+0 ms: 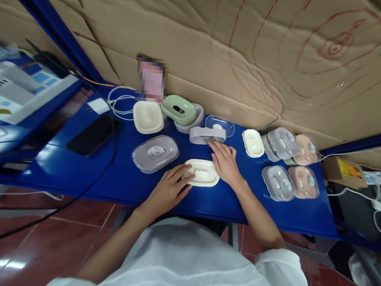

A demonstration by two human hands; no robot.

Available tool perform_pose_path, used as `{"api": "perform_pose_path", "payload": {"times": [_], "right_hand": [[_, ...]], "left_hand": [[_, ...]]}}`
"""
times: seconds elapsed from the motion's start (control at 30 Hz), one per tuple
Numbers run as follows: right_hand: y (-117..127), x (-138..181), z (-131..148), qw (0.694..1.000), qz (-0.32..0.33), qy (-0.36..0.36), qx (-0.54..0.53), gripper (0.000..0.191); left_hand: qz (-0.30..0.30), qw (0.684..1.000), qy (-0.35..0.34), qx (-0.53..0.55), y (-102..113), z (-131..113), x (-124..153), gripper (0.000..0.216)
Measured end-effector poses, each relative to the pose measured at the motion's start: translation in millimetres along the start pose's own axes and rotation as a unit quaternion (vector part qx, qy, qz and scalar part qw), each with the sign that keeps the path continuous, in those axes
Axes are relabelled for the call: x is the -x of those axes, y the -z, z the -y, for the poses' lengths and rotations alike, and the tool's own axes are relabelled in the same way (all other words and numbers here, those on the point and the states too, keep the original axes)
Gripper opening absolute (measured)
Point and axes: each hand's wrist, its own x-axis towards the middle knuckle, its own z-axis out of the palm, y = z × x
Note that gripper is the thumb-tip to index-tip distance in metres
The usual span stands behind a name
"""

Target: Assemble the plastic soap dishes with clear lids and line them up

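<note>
A cream oval soap-dish-like tray (204, 173) with a raised centre lies flat near the table's front edge. My left hand (169, 186) rests on its left end, fingers stretched and apart. Just behind it, a grey oval shell with a dark slot (207, 136) stands on its side. My right hand (225, 161) reaches over the tray's right side, its outstretched fingertips at the front of that grey shell. A clear oval lid (225, 124) lies behind the shell. To the left sits a lidded grey container (156, 153) with a round label.
A cream dish (148, 117), a green slotted shell (179, 109) and a phone (152, 79) stand at the back. A black phone (93, 135) and cables lie left. Rightward are a cream tray (253, 143) and several lidded boxes (278, 183). Cardboard (199, 41) walls the back.
</note>
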Motion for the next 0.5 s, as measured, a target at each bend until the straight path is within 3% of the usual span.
{"api": "perform_pose_path", "payload": {"times": [0.13,0.33,0.4,0.5], "right_hand": [[2,-13,-4,0.997,-0.01,0.02,0.068,0.053],[-1,-51,-18,0.995,0.033,0.06,0.079,0.049],[3,-50,-20,0.996,0.022,0.061,0.068,0.044],[17,-23,-11,0.997,-0.019,0.053,0.049,0.045]], "left_hand": [[0.003,1.0,-0.008,0.004,2,-1,-1,0.031],[-0.007,1.0,-0.014,0.005,0,2,-2,0.03],[-0.013,1.0,-0.013,0.006,-2,2,-1,0.029],[-0.031,0.999,-0.016,0.019,-4,3,1,0.029]]}}
